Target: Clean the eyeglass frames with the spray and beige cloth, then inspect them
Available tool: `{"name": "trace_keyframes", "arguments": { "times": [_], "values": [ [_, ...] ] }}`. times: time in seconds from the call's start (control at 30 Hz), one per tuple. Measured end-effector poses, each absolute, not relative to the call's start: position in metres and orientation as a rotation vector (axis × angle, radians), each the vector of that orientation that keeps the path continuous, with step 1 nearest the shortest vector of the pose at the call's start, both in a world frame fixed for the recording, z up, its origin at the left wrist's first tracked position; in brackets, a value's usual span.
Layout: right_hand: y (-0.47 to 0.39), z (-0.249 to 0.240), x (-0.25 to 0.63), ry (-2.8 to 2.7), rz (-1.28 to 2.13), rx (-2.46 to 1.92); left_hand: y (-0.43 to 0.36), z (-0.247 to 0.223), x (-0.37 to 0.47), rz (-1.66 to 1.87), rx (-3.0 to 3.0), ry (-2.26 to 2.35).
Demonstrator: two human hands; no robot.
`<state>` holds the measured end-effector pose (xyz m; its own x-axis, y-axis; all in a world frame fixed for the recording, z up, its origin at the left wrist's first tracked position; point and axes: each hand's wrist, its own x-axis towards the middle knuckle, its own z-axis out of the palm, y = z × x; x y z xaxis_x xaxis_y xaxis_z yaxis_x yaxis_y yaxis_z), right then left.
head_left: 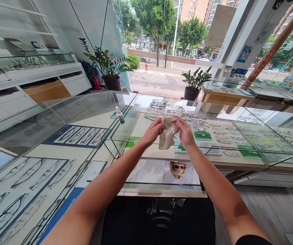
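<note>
In front of me, above the glass counter, my left hand (154, 131) pinches a beige cleaning cloth (166, 141) that hangs down between my hands. My right hand (184, 131) is closed on a pair of glasses (173, 128) with thin frames and clear lenses. The cloth lies against one lens, and part of the glasses is hidden by cloth and fingers. A white spray bottle (120, 115) with a blue label stands upright on the glass to the left of my hands.
Several glasses (159, 106) lie in rows just beyond my hands. The glass display counter (146, 163) stretches left and right, with trays of frames (82, 135) inside. Green boxes (203, 135) sit in the case. Potted plants (193, 81) stand behind it, before the window.
</note>
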<state>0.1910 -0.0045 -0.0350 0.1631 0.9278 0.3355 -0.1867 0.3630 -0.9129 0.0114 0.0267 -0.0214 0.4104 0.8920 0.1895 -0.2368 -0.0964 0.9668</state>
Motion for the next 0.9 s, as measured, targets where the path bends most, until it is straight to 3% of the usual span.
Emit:
{"name": "trace_keyframes", "arguments": {
  "times": [0.53, 0.9],
  "values": [
    [-0.008, -0.033, 0.188, -1.147, 1.004, -0.838, 0.022, -0.020, 0.014, 1.002, 1.304, 0.643],
    [-0.014, -0.028, 0.187, -1.173, 0.972, -0.849, 0.027, -0.032, 0.012, 0.764, 1.287, 0.507]
  ]
}}
